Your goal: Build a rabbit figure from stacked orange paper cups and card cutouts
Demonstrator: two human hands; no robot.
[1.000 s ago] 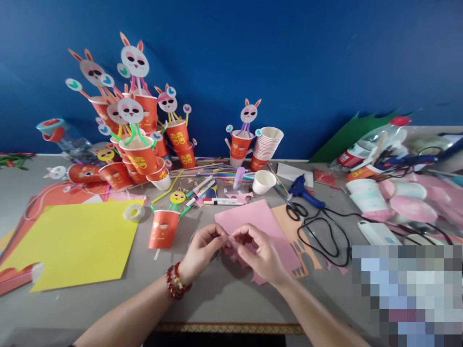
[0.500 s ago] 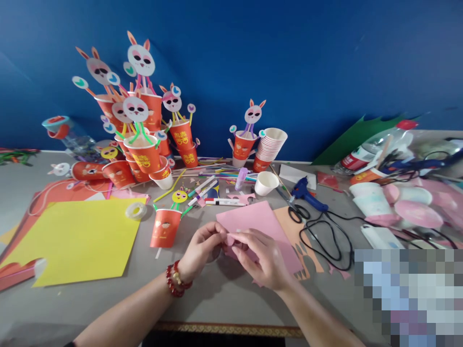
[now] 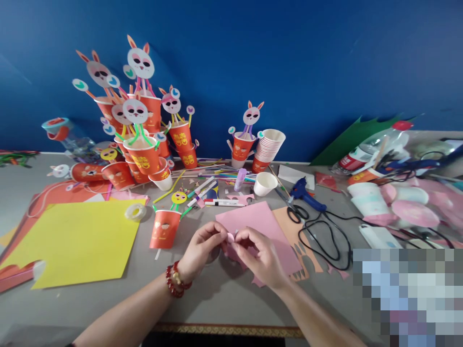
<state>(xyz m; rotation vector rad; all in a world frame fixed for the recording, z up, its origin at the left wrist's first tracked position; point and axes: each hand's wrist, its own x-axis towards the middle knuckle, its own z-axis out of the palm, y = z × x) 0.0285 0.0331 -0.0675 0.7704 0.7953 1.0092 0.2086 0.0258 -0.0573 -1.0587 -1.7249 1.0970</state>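
Observation:
A small pink paper piece is pinched between the fingertips of my left hand, in the middle of the head view. My right hand comes in from the other side, its thumb and curled index finger closed on the piece's right edge. Under both hands lies a pink paper sheet with a cut-out edge near me. Left of my hands stands an orange-red paper cup with a yellow face on green stems above it. The far side of the pink piece is hidden.
Yellow paper and a tape roll lie left. Markers, a glue stick and a white cup are ahead. Scissors and a blue glue gun with a looping cord lie right. Rabbit-faced cups stand behind.
My right hand's fingers have curled in from a stretched position over the pink piece to its right edge. My left hand keeps its pinch almost unmoved.

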